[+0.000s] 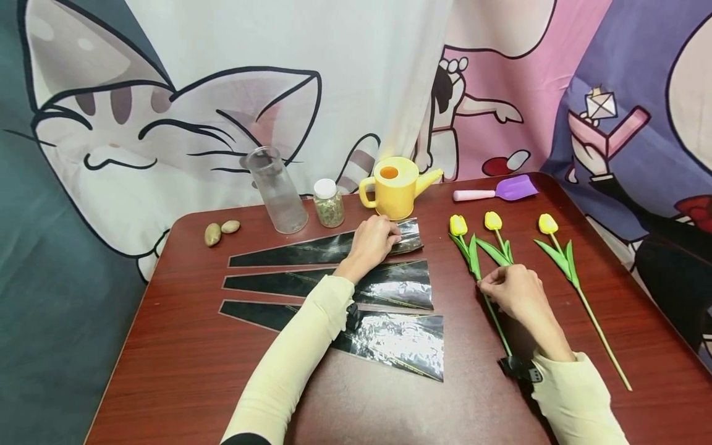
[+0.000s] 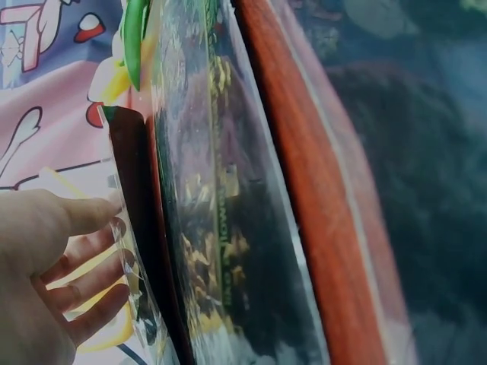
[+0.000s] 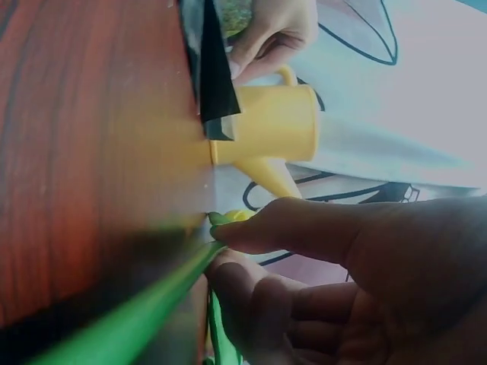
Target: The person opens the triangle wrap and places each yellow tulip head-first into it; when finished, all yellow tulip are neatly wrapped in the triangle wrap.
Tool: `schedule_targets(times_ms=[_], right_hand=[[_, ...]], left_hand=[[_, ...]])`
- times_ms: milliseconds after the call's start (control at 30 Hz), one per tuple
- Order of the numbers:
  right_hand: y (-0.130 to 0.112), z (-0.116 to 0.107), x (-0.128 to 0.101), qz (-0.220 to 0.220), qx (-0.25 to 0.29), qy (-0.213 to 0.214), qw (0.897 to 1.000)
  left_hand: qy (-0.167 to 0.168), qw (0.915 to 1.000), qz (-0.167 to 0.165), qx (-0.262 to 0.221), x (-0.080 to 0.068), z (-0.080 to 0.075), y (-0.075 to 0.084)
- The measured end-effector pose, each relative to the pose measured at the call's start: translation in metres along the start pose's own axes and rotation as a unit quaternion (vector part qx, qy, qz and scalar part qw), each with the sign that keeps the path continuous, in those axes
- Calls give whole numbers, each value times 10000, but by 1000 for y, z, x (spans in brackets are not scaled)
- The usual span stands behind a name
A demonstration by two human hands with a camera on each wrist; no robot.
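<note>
Three black plastic flower sleeves with clear edges lie in a column on the table. My left hand (image 1: 371,240) pinches the edge of the farthest sleeve (image 1: 300,252) near its wide end; in the left wrist view that edge (image 2: 131,228) is lifted and the mouth gapes. The middle sleeve (image 1: 397,281) and the nearest sleeve (image 1: 400,346) lie flat. My right hand (image 1: 514,293) pinches the green stem of the leftmost yellow tulip (image 1: 458,225) between thumb and forefinger. Behind that hand lies the middle tulip (image 1: 492,220), its lower stem hidden. The third tulip (image 1: 547,224) lies to the right.
Along the back stand a clear glass vase (image 1: 280,198), a white-lidded jar (image 1: 329,207) of dried green bits and a yellow watering can (image 1: 396,191). A purple shovel (image 1: 514,188) lies at back right, two stones (image 1: 213,235) at back left. Patterned curtains hang behind the table (image 1: 167,346).
</note>
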State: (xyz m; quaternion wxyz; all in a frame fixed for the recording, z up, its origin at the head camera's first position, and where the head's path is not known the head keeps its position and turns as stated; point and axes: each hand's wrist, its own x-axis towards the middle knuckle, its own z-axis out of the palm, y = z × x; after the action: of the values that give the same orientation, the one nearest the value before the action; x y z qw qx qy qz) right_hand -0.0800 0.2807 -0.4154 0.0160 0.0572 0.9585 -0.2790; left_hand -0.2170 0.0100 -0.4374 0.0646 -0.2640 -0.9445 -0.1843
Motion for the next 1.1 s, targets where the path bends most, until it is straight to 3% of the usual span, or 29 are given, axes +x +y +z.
schedule_targets(times_ms=[200, 300, 333, 400, 533, 600, 700, 800, 833, 967, 1100], right_hand=[[-6, -11, 0, 74, 1044, -193, 9943], [-11, -20, 6, 105, 2276, -391, 9729], [-14, -22, 9, 154, 2814, -431, 9585], [-17, -26, 17, 191, 3893, -490, 9196], [-22, -32, 35, 479, 5645, -385, 8231], [-21, -34, 43, 714, 6229, -193, 7788], [-18, -39, 57, 1112, 6978, 425, 7063], [-13, -39, 69, 1372, 7361, 1166, 6525], [-11, -39, 72, 1459, 7423, 1378, 6393], [-6, -32, 81, 1847, 7408, 1932, 6162], [-7, -23, 84, 2073, 7365, 2073, 6096]], left_hand=[[-5, 10000, 68, 11, 0, -2, 0], [35, 9999, 130, -9, 1, -4, -1], [52, 9999, 139, -19, 1, -5, -1], [78, 9999, 139, -56, 0, -6, -1], [92, 9997, 117, -184, -1, -7, -1], [91, 9996, 117, -236, -2, -6, 0], [108, 9996, 147, -238, -2, -6, 1], [116, 9996, 168, -188, -2, -6, 1], [123, 9997, 165, -164, -2, -6, 1], [143, 9997, 140, -111, -2, -7, 1], [171, 9996, 164, -131, -2, -7, -1]])
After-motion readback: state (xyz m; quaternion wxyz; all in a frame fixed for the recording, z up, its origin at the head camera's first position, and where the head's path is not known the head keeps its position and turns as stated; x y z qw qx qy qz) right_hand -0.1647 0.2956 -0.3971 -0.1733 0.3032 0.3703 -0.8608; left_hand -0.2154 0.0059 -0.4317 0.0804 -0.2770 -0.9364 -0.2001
